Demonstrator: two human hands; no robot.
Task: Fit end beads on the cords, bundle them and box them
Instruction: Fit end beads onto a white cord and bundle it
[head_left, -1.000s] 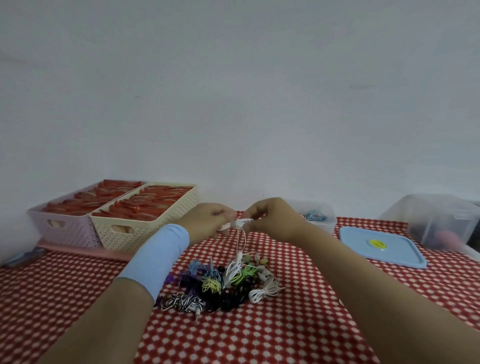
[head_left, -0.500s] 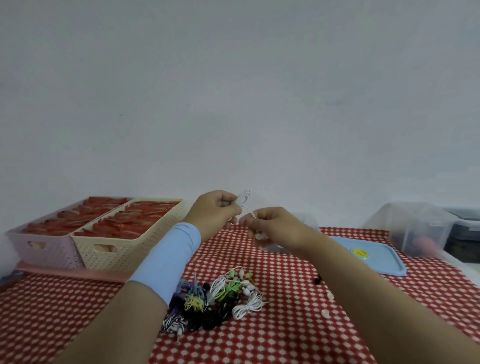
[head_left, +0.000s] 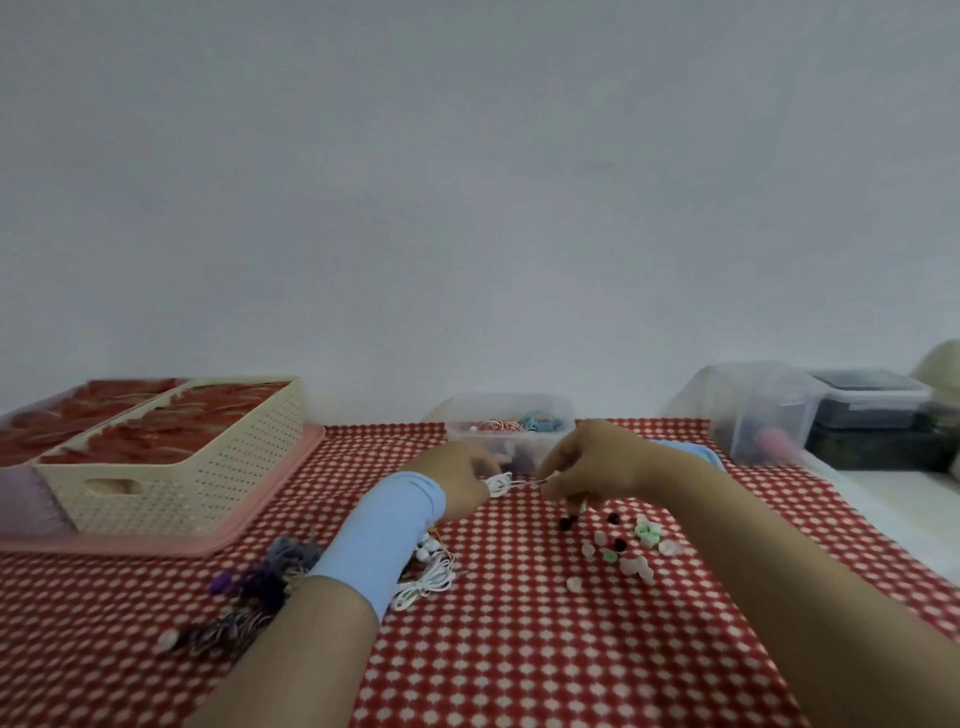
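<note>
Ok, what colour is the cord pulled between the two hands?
White. The cord runs between the left hand and right hand, best seen in the head view.

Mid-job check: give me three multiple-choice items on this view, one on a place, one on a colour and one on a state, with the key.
1. The loose beads lie: A. in a palm; B. on the floor; C. on the checked cloth, near the right hand.
2. The cord stretched between the hands is: A. white; B. black; C. green.
3. The left hand: A. lies flat on the cloth; B. pinches the cord; C. is raised, holding nothing.
Key: 1 C, they are scattered on the cloth just in front of the right hand; 2 A, the taut strand shows white; 3 B, its fingertips close on the cord's coiled end.
</note>
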